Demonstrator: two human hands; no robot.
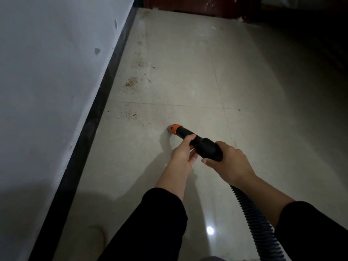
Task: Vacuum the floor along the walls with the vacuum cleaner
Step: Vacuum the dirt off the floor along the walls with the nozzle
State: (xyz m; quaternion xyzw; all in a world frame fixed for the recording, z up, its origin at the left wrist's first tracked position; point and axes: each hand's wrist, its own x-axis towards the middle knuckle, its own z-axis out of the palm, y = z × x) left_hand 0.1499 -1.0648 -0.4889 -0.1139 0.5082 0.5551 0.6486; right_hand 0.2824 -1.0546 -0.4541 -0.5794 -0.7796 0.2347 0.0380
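Open floor [188, 76] beside wall [47, 72]

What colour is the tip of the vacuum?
Orange, on the vacuum nozzle tip, seen in the head view.

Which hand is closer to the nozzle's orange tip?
Left. The left hand grips the nozzle just behind its orange tip; the right hand farther back, by the hose.

We log two plain black long sleeves: left sleeve [160, 223] at 6 o'clock, right sleeve [310, 232] at 4 o'clock. Cuffs end partway up the forearms; left hand [181, 157] and right hand [231, 162] uncovered. Pale beige toe [97, 240] at 7 o'clock, dim.
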